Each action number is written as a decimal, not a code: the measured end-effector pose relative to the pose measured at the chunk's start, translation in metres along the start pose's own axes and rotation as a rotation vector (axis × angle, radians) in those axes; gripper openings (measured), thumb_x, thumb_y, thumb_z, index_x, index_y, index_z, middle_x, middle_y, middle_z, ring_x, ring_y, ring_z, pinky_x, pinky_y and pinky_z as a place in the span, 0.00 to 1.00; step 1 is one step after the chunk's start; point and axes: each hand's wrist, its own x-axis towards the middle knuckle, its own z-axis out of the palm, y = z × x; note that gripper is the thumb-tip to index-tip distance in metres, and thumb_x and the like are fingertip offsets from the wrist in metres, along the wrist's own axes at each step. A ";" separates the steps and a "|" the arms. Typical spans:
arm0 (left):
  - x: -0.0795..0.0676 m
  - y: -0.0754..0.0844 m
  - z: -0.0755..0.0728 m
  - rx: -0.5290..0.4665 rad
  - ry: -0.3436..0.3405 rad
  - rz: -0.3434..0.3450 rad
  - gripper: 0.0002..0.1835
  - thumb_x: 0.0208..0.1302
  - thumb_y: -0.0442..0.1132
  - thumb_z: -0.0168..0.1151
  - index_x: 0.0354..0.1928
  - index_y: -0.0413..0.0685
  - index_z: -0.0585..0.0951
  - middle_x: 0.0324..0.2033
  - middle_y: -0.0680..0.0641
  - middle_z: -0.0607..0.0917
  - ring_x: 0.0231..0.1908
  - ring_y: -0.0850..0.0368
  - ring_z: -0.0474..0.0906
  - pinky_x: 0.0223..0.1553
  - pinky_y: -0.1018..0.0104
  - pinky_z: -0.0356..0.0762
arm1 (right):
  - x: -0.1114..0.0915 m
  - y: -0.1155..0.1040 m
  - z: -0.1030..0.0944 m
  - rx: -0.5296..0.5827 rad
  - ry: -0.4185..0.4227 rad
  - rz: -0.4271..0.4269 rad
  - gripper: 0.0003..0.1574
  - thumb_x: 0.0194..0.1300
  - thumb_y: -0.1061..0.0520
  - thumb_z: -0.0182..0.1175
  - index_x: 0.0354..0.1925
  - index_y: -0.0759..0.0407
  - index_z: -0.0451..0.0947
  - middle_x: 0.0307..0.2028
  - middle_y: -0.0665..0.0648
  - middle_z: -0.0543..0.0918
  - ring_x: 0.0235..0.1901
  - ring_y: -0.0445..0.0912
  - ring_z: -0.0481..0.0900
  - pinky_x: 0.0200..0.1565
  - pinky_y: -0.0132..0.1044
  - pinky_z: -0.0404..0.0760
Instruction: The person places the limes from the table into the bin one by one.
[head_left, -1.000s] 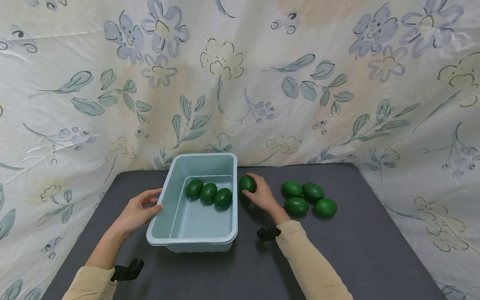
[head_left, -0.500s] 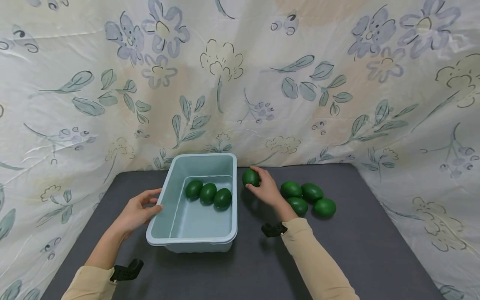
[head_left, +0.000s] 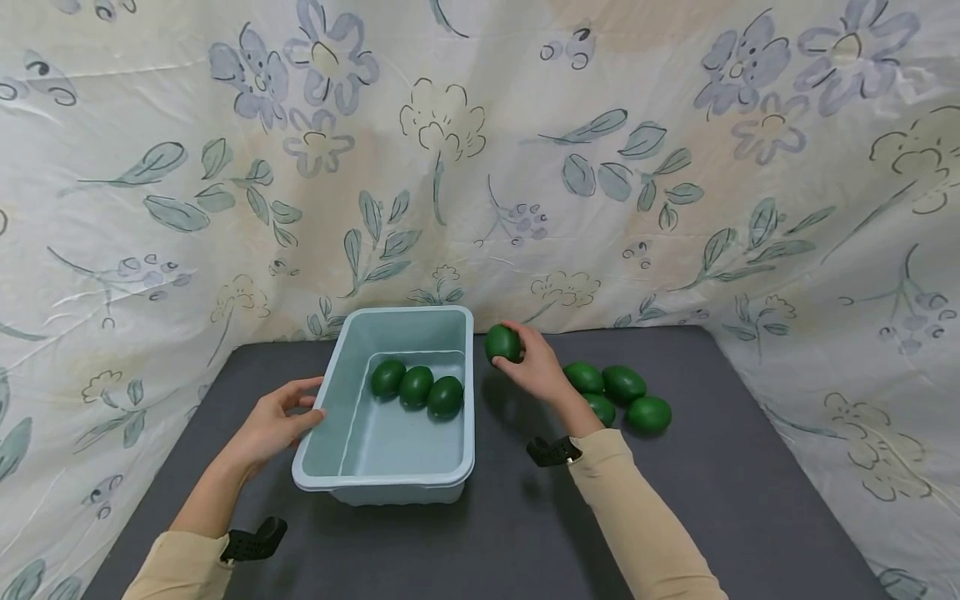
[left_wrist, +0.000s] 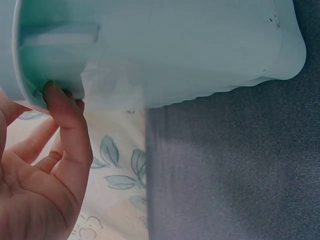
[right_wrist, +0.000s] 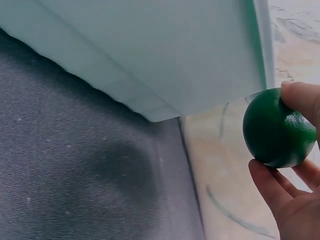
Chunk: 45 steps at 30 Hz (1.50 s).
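Green fruit [head_left: 501, 344] higher | right hand [head_left: 540, 367] gripping | left hand [head_left: 272, 423], tub [head_left: 390, 450] unmoved

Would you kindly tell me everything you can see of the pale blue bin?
The pale blue bin, apparently plastic, is rectangular and open-topped, with rounded corners, a flared rim and small dark marks near its base. It stands upright on the grey table, holding three green fruits; the left hand grips its left rim.

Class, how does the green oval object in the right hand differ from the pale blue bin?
The oval object is dark green, the bin pale blue. The oval object is rounded and smaller, the bin rectangular. The oval object is above the table; the bin rests on it. Both are being held.
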 end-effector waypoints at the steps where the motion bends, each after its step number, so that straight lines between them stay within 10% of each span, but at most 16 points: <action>1: 0.000 0.000 0.000 0.000 0.000 0.001 0.33 0.62 0.38 0.58 0.68 0.44 0.58 0.53 0.32 0.71 0.36 0.52 0.79 0.32 0.56 0.80 | 0.000 -0.002 -0.002 0.005 -0.004 -0.006 0.41 0.58 0.55 0.64 0.66 0.56 0.60 0.58 0.63 0.67 0.52 0.54 0.72 0.48 0.48 0.75; 24: 0.000 0.000 -0.001 -0.015 -0.006 0.003 0.33 0.63 0.38 0.58 0.68 0.43 0.58 0.54 0.32 0.70 0.37 0.52 0.79 0.33 0.57 0.80 | 0.007 -0.044 -0.020 0.136 -0.087 -0.085 0.39 0.57 0.57 0.64 0.65 0.57 0.61 0.60 0.61 0.66 0.51 0.56 0.75 0.43 0.41 0.79; 45: 0.000 -0.001 -0.001 -0.001 -0.003 0.005 0.33 0.63 0.38 0.57 0.68 0.43 0.58 0.53 0.32 0.70 0.37 0.52 0.79 0.32 0.58 0.80 | 0.020 -0.089 0.005 0.201 -0.202 -0.178 0.36 0.60 0.58 0.62 0.64 0.58 0.61 0.60 0.60 0.65 0.50 0.54 0.76 0.42 0.36 0.79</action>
